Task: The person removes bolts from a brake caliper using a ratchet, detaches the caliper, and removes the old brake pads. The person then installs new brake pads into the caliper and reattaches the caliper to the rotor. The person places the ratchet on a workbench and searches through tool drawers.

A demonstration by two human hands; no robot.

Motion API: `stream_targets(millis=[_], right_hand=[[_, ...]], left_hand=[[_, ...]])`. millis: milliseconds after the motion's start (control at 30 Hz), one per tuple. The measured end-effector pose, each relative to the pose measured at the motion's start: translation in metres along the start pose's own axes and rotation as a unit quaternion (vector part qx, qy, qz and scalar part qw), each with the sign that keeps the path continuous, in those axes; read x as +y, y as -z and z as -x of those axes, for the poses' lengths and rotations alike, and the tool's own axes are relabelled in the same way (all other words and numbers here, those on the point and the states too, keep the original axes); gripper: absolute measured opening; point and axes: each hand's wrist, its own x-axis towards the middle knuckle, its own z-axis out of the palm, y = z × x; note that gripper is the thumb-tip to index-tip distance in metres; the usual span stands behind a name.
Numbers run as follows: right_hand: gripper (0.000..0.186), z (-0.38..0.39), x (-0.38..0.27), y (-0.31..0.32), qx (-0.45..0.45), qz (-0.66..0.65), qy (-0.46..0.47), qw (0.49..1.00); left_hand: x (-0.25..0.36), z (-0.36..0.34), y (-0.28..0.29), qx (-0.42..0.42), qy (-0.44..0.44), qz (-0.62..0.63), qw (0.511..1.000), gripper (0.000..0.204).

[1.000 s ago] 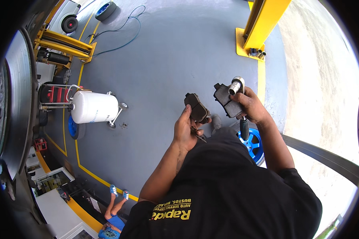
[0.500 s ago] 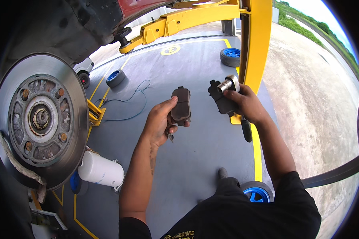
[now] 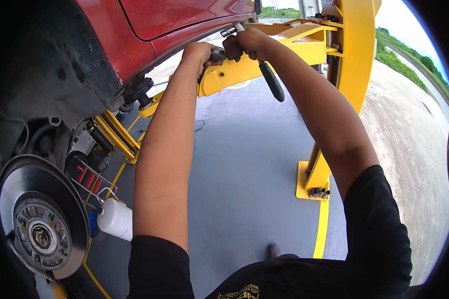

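Both arms are stretched out ahead, with my hands close together in front of the yellow lift arm. My left hand [image 3: 198, 53] is closed around a dark brake pad [image 3: 217, 55], seen nearly edge-on. Under that hand a small dark piece shows, too hidden to name. A second brake pad [image 3: 232, 49] is gripped in my right hand [image 3: 254, 42], its edge close to the first one; whether they touch I cannot tell. The same hand also holds a ratchet [image 3: 271, 82], whose black handle hangs down while its silver socket [image 3: 228, 32] points left.
A red raised car [image 3: 184, 17] spans the upper left, with a bare brake disc [image 3: 33, 179] below its wheel arch. The yellow lift arm [image 3: 259, 62] meets a yellow post [image 3: 356, 55] on the right. A white tank [image 3: 116, 219] stands low on the left.
Both hands have moved up and away from me, carrying the pads and ratchet, and have come closer together. The view has shifted, showing more of the car and lift arm.
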Motion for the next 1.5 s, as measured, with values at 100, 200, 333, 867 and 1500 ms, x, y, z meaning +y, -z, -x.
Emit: stream_targets(millis=[100, 200, 333, 867, 1500], right_hand=[[0.022, -0.042, 0.011, -0.002, -0.006, 0.047, -0.011, 0.999], [0.025, -0.063, 0.013, -0.004, -0.006, 0.091, 0.018, 0.996], [0.03, -0.071, 0.015, -0.001, -0.052, 0.244, 0.039, 0.968], [0.032, 0.167, 0.085, -0.048, -0.027, 0.018, 0.141, 0.99], [0.003, 0.69, -0.123, -0.444, -0.292, -0.258, 0.129, 0.912]], left_hand=[[-0.01, -0.039, -0.008, 0.062, -0.031, -0.089, 0.994, 0.023], [-0.012, -0.06, -0.005, 0.069, -0.036, -0.249, 0.965, 0.024], [-0.016, -0.068, 0.001, 0.067, -0.061, -0.442, 0.892, 0.034], [-0.108, 0.242, 0.081, -0.04, -0.058, 0.365, 0.929, 0.024], [-0.181, 0.772, 0.463, 0.149, -0.228, 0.073, 0.959, 0.026]])
